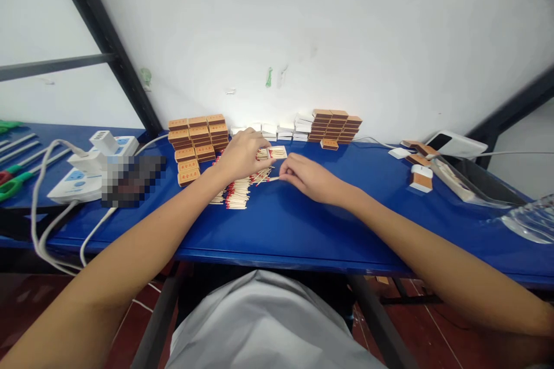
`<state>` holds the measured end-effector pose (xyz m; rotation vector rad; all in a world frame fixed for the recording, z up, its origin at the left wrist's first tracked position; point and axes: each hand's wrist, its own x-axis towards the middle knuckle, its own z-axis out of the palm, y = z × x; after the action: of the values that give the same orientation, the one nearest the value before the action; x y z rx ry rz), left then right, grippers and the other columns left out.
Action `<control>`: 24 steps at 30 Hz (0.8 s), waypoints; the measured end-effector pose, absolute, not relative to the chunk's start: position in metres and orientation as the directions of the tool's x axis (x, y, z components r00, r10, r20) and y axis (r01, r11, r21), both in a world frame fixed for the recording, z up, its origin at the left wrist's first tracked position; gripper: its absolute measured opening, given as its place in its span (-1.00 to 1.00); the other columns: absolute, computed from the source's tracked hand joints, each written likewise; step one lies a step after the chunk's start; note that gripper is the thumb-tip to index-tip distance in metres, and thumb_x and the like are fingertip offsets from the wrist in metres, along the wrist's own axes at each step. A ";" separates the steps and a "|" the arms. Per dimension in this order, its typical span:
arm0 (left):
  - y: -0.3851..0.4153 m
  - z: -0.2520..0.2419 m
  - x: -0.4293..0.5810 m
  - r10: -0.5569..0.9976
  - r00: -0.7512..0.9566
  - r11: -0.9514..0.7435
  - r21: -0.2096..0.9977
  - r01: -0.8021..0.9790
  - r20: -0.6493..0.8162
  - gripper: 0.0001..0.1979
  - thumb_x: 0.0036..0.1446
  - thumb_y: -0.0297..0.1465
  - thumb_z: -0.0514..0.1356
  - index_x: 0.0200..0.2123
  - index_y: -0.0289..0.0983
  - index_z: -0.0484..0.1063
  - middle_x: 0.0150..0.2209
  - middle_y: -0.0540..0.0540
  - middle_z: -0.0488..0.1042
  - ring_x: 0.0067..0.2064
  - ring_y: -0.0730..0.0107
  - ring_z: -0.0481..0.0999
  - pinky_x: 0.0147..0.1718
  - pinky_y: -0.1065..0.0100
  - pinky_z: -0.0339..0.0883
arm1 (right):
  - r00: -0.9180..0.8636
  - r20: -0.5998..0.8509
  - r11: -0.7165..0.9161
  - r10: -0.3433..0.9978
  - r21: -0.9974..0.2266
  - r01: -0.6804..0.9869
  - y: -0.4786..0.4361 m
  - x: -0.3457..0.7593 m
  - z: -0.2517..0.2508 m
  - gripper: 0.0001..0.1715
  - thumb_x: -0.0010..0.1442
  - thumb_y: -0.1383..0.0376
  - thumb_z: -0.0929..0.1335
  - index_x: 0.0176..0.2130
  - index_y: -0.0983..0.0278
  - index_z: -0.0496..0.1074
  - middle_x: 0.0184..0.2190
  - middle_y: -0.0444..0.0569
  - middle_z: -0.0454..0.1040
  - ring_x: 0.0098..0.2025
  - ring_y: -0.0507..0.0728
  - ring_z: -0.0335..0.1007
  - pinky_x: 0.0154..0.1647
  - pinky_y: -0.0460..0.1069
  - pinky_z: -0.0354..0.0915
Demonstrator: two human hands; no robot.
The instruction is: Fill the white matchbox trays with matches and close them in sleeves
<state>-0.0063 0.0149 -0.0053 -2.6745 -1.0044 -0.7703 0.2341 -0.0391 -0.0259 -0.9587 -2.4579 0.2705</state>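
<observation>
A white matchbox tray (284, 154) with matches in it is gripped by my left hand (246, 154), whose thumb and fingers curl round its left side. My right hand (314, 177) is closed in a pinch on a match (273, 179), low over the blue table. Between and below the hands lies a heap of loose red-tipped matches (237, 193), partly hidden by my left hand and wrist. Brown matchboxes (200, 130) are stacked to the left of my left hand. More brown matchboxes (331, 125) stand stacked against the wall at the right, beside piled white trays (303, 124).
A white power strip (80, 181) with plugs and cables sits on the left, near green-handled scissors (12, 187). To the right are a small white-and-brown box (421, 179), a white device (456, 144) and clear plastic (532, 220). The blue table (277, 236) meets a white wall.
</observation>
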 end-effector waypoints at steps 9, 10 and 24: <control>0.003 -0.007 0.003 0.485 0.686 -0.848 0.101 0.520 0.542 -0.69 0.29 -0.13 0.36 -0.09 -0.24 0.64 -0.17 -0.17 0.65 -0.03 0.06 0.54 0.02 0.07 0.37 | -0.465 0.571 0.671 0.676 -0.217 0.709 -0.027 0.253 -0.019 -0.92 0.45 0.29 0.31 -0.15 0.22 0.39 -0.21 0.07 0.44 -0.16 0.24 0.37 -0.14 0.10 0.27; 0.002 -0.006 0.003 0.481 0.684 -0.852 0.109 0.512 0.548 -0.69 0.29 -0.13 0.36 -0.09 -0.24 0.64 -0.17 -0.17 0.65 -0.03 0.07 0.54 0.02 0.07 0.38 | -0.469 0.573 0.672 0.672 -0.205 0.712 -0.027 0.252 -0.019 -0.92 0.45 0.28 0.31 -0.15 0.22 0.39 -0.21 0.06 0.45 -0.17 0.24 0.37 -0.14 0.10 0.27; 0.014 -0.001 -0.007 0.621 0.545 -0.708 0.105 0.698 0.563 -0.76 0.25 -0.18 0.32 -0.20 -0.22 0.65 -0.18 -0.19 0.67 -0.02 -0.03 0.56 -0.01 0.03 0.43 | -0.728 0.393 0.818 0.562 -0.133 0.560 -0.040 0.213 -0.044 -0.68 0.51 0.24 0.23 0.08 0.19 0.51 -0.09 0.14 0.46 -0.01 0.29 0.38 0.04 0.17 0.39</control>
<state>-0.0070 0.0137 -0.0014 -2.6437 -1.1350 -0.8831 0.2127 -0.0401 -0.0438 -0.8377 -2.5814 0.0068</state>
